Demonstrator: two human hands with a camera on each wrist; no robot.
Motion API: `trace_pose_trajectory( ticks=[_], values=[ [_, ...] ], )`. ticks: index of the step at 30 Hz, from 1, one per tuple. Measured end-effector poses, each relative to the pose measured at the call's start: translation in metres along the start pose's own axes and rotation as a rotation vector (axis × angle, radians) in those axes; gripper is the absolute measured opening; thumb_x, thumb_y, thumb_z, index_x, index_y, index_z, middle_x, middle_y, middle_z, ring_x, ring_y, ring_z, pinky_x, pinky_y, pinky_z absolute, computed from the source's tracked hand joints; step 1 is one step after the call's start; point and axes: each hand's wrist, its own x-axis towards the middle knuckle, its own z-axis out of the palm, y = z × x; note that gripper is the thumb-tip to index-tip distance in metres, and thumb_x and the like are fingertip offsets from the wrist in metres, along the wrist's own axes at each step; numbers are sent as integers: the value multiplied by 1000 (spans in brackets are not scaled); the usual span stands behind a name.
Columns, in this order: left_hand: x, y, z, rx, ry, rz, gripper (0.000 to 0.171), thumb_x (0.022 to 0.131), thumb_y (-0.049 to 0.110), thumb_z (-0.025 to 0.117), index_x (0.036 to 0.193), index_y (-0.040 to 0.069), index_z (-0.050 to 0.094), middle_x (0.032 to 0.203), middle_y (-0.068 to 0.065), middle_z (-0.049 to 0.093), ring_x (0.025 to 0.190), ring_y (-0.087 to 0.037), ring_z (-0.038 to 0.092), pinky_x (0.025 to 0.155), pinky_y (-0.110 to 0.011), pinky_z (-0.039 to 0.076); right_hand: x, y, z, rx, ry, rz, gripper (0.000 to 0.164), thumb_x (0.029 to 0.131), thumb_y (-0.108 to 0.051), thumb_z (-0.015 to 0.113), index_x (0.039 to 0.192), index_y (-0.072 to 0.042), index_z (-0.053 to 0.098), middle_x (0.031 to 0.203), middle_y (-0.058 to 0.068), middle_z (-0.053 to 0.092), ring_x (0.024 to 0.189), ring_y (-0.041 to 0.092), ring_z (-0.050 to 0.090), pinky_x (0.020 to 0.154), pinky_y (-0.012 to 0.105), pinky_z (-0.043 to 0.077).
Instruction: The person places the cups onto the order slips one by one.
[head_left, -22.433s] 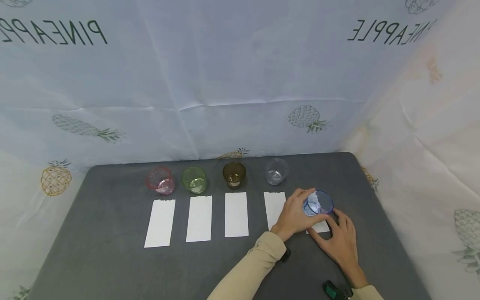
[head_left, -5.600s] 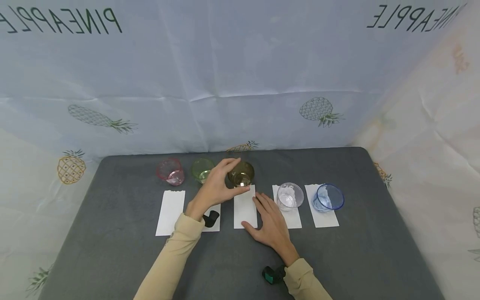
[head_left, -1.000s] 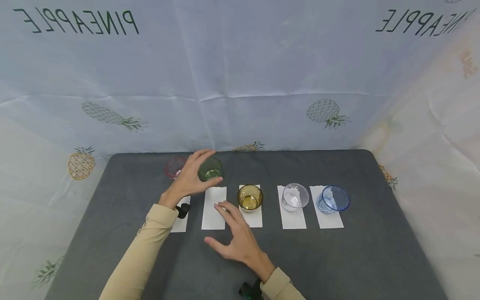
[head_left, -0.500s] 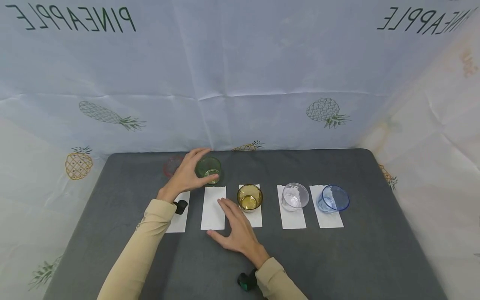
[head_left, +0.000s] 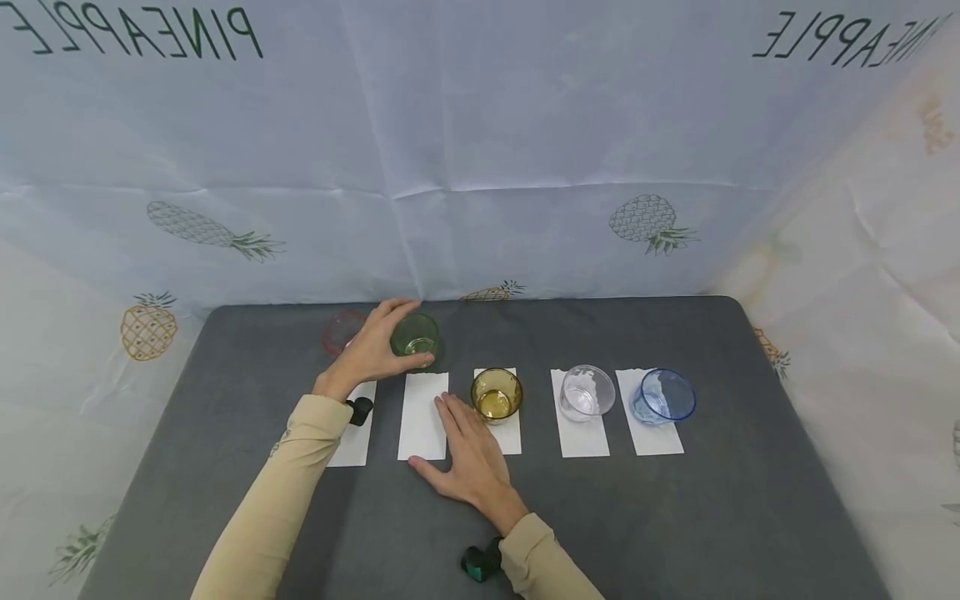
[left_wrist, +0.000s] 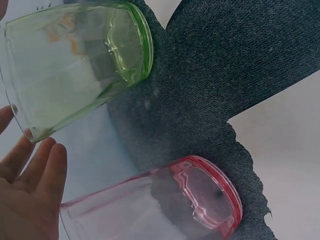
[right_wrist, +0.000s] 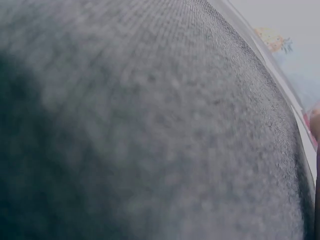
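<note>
My left hand (head_left: 375,346) reaches to the green glass (head_left: 415,337) at the back of the table, with the thumb in front and the fingers behind it, holding it near the rim. In the left wrist view, the fingertips (left_wrist: 55,155) meet the rim of the green glass (left_wrist: 75,70). My right hand (head_left: 472,458) lies low over the table with fingers extended, at the right edge of a white paper strip (head_left: 423,417). Just beyond it stands an amber glass (head_left: 497,396) on another paper strip. The right wrist view shows mostly blurred grey cloth.
Left of the green glass, a red-rimmed glass (head_left: 341,332) is partly covered by my left hand. A paper strip (head_left: 352,446) lies under my left wrist. To the right, a clear glass (head_left: 587,393) and a blue glass (head_left: 664,396) stand on paper strips. Curtains hang behind the table (head_left: 675,517).
Earlier the clear, then the amber glass came onto paper strips beside the blue one. Within the last second my left hand closed in on the green glass; my right hand shifted slightly.
</note>
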Motion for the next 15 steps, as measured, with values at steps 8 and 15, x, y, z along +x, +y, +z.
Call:
trace_pose_trajectory(
  ticks=[8, 15],
  values=[
    [2, 1, -1, 30, -9, -10, 93, 82, 35, 86, 156, 2, 40, 159, -26, 35, 147, -47, 35, 116, -67, 36, 1, -2, 3, -46, -43, 46, 92, 89, -69, 61, 157, -11, 41, 163, 4, 41, 153, 20, 39, 124, 35, 37],
    [4, 3, 0, 65, -19, -26, 91, 83, 36, 85, 153, -1, 42, 153, -26, 42, 140, -46, 45, 113, -63, 43, 1, -3, 3, -77, -79, 68, 88, 92, -69, 57, 156, -11, 42, 165, 5, 38, 155, 20, 35, 125, 35, 35]
  ],
)
